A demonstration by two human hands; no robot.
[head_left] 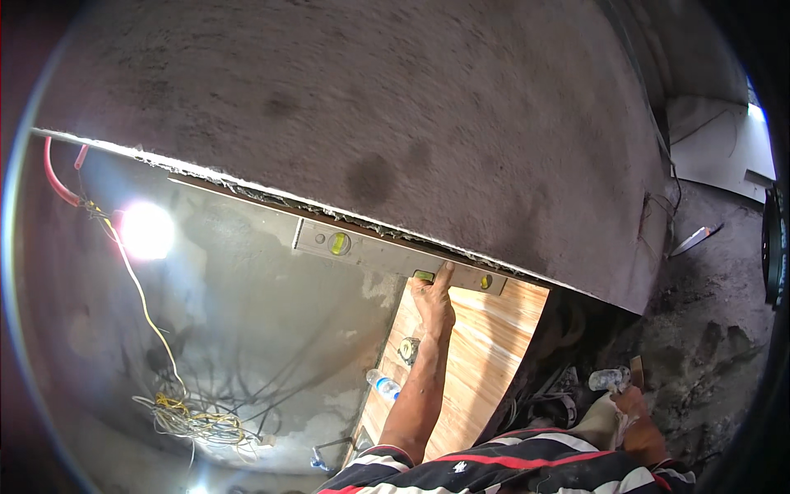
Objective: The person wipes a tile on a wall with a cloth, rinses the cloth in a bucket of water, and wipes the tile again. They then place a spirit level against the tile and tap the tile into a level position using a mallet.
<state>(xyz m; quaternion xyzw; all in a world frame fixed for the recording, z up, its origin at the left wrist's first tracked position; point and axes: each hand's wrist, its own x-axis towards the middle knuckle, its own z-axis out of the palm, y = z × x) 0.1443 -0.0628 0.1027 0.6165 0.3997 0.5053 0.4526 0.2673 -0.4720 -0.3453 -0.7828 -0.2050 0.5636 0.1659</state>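
My left hand (434,306) reaches forward and closes on a grey spirit level (374,251), its thumb laid over the face and its fingers partly hidden. The level, with yellow-green vials, lies along a thin straight strip (239,198) beside the edge of a rough grey plastered surface (411,107). Low on the right, my right hand (630,405) looks closed. A short brown wooden piece (637,370) sticks up by it, and a clear plastic container (607,379) is beside it; I cannot tell which it grips. Under my left arm is a wood-grained panel (485,337).
A tape measure (407,351) and a water bottle (383,384) rest on the panel. At left are a bright lamp (148,230), a yellow cable (146,300) and a tangle of wire (197,420). Far right, a knife-like tool (693,240) lies on the dusty floor near a white sheet (716,144).
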